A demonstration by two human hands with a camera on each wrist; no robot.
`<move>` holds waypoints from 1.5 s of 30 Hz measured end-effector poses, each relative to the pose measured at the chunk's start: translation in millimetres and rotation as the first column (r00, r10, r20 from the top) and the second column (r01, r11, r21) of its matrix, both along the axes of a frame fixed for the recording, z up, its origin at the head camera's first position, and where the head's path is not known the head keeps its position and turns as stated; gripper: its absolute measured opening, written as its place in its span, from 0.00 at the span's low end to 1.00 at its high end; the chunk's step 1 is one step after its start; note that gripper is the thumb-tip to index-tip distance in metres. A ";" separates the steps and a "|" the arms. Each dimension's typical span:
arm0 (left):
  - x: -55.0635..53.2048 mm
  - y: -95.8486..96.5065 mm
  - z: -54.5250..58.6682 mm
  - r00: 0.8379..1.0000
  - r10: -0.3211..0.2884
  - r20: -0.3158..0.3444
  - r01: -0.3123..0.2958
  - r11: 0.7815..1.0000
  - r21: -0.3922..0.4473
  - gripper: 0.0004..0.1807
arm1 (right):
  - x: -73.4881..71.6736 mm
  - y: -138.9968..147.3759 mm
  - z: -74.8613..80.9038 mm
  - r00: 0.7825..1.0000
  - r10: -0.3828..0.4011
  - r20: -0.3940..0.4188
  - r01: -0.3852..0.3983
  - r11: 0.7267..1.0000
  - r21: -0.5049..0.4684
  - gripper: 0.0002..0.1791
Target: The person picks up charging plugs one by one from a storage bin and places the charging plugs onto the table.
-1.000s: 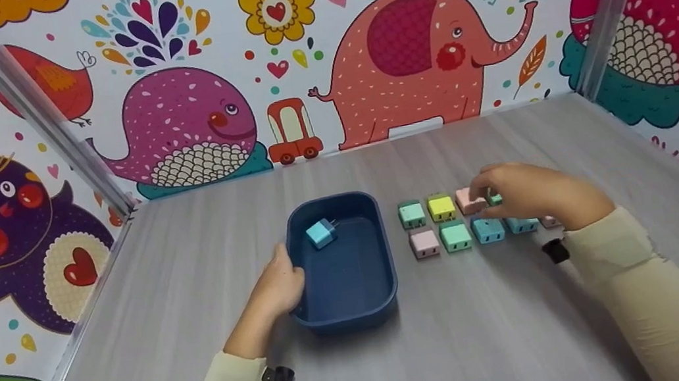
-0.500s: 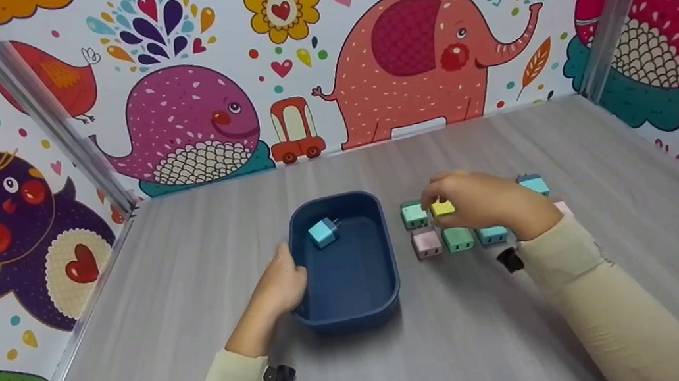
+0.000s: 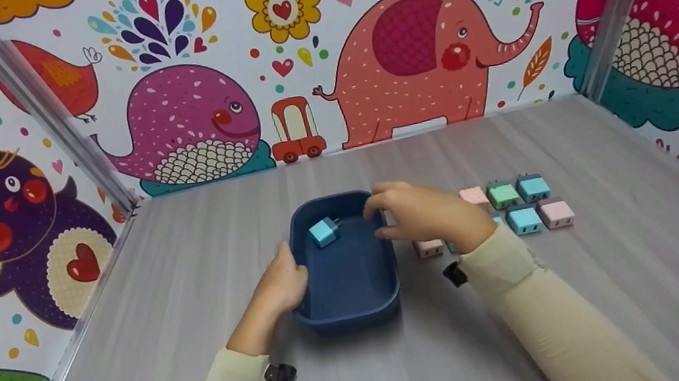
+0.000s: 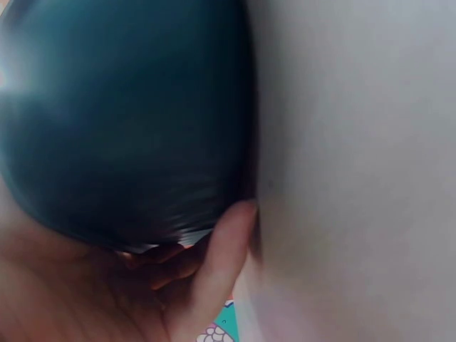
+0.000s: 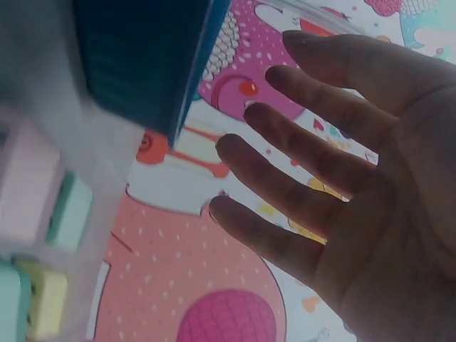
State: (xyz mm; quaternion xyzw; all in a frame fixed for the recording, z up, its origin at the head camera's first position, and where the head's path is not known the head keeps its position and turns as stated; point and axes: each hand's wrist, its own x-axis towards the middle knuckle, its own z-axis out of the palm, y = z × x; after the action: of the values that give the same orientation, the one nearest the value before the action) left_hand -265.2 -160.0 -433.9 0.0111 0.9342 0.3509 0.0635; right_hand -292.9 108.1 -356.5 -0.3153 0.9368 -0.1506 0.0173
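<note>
A dark blue plastic bin (image 3: 346, 282) stands upright on the table, with one light blue charger plug (image 3: 325, 232) lying inside near its far left. My left hand (image 3: 279, 282) grips the bin's left wall; the left wrist view has it close against the bin's outside (image 4: 142, 128). Over the bin's right rim hovers my right hand (image 3: 418, 209), its fingers (image 5: 285, 228) spread and holding nothing in the right wrist view. Right of the bin, charger plugs sit in two rows, among them a pink one (image 3: 556, 212) and a green one (image 3: 503, 194). My right hand hides some of them.
The grey wood-grain table (image 3: 200, 236) meets a wall panel with printed cartoon animals (image 3: 415, 67) at the back. Metal posts (image 3: 46, 112) stand at the left and right corners. Black straps (image 3: 282, 376) hang at the wrists.
My right hand has travelled left, from above the charger plugs to the bin's right rim. The left hand and the plug in the bin stay put.
</note>
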 end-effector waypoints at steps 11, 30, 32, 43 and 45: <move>0.3 1.3 1.5 1.000 0.012 0.014 -0.012 1.000 -0.002 0.37 | -8.1 -46.1 -17.2 0.999 0.044 -0.014 -0.044 0.999 0.003 0.23; -1.1 1.7 -0.3 1.000 0.012 0.007 -0.012 1.000 0.004 0.36 | -28.7 -72.6 -65.9 0.994 0.107 0.035 -0.112 0.967 0.230 0.43; -1.4 2.5 0.7 1.000 0.010 0.003 -0.010 1.000 -0.002 0.36 | -28.8 -72.9 -67.6 0.993 0.115 0.020 -0.116 0.963 0.245 0.43; -0.4 0.7 0.5 1.000 0.004 0.005 -0.004 1.000 -0.001 0.37 | -22.0 -77.1 -63.6 0.994 0.103 0.026 -0.107 0.954 0.281 0.43; 0.0 0.8 0.9 1.000 0.005 0.006 -0.005 1.000 -0.003 0.37 | -20.7 -77.2 -61.3 0.994 0.103 0.038 -0.109 0.953 0.282 0.42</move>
State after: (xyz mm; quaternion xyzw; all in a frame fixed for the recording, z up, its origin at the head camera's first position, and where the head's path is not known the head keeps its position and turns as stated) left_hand -265.1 -159.2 -433.0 0.0076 0.9344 0.3500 0.0654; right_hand -313.6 30.9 -417.8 -0.3576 0.9302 -0.0173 0.0811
